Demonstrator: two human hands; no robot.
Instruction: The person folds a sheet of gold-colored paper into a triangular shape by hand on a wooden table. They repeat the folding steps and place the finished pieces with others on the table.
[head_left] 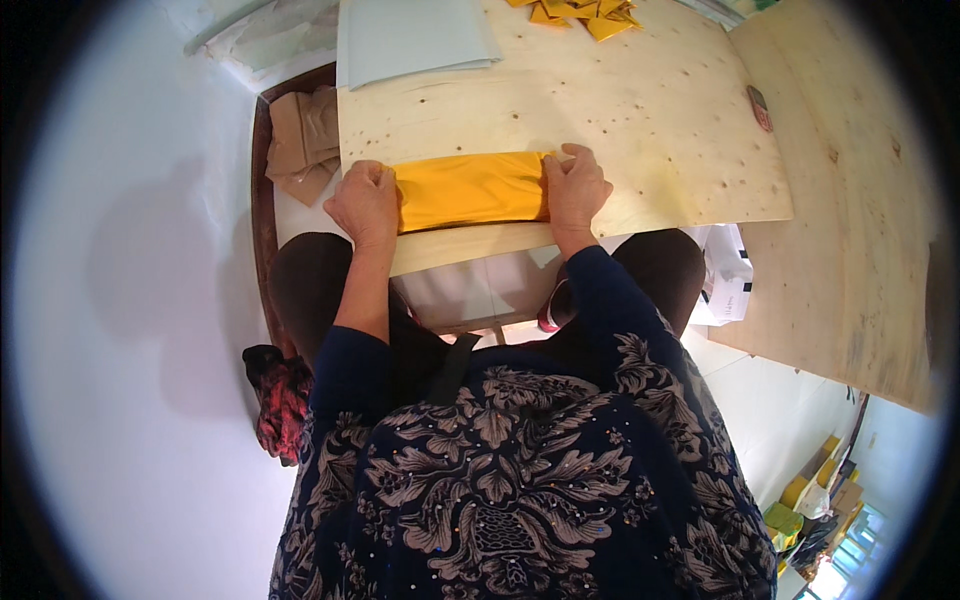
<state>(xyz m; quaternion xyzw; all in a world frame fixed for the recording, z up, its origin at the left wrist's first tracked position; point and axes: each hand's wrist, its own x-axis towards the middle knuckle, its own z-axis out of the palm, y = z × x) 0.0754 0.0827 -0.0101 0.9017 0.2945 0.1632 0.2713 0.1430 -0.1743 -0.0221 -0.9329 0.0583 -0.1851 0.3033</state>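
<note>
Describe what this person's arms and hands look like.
The left hand and right hand are bare, without gloves. The left sleeve and right sleeve are plain dark navy near the cuffs, with greyish-brown leafy patterns higher up.

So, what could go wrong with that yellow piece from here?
The yellow piece already shows soft wrinkles between the left hand and the right hand, so an uneven pull might crease it more or skew it.

It also lies close to the near edge of the wooden tabletop, so it could perhaps slip off toward the lap if let go carelessly.
</note>
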